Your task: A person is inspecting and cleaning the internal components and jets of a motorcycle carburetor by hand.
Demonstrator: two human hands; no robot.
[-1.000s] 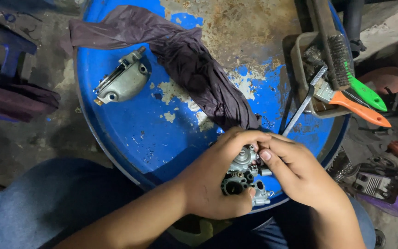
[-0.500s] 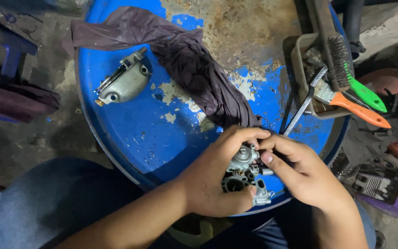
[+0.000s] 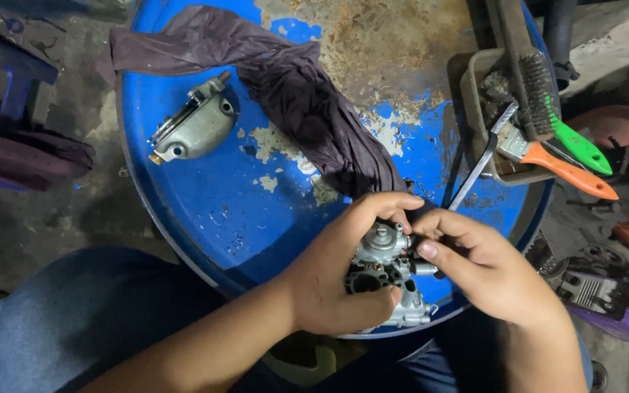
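I see my left hand (image 3: 329, 284) wrapped around a small silver metal engine part with a round hole in its side (image 3: 384, 280). It holds the part just over the near edge of the round blue worktop with rusty, peeling paint (image 3: 256, 218). My right hand (image 3: 485, 273) pinches a small bit on the right side of that part with thumb and first finger pressed together.

Compared with a second ago, very little has moved. The part sits in the same spot at the near edge. My left thumb has slid a little, and my right fingertips have closed in tighter on the side of the part. I think the hands are doing slow, careful finger work, not a big move.

Farther from me than the part lies a dark purple crumpled cloth (image 3: 307, 109). To the far left of the part rests a grey metal cover piece (image 3: 198, 127), well apart from it. To the far right sits a grey tray (image 3: 475, 80) holding an orange-handled brush (image 3: 558, 167) and a green-handled wire brush (image 3: 576, 145).
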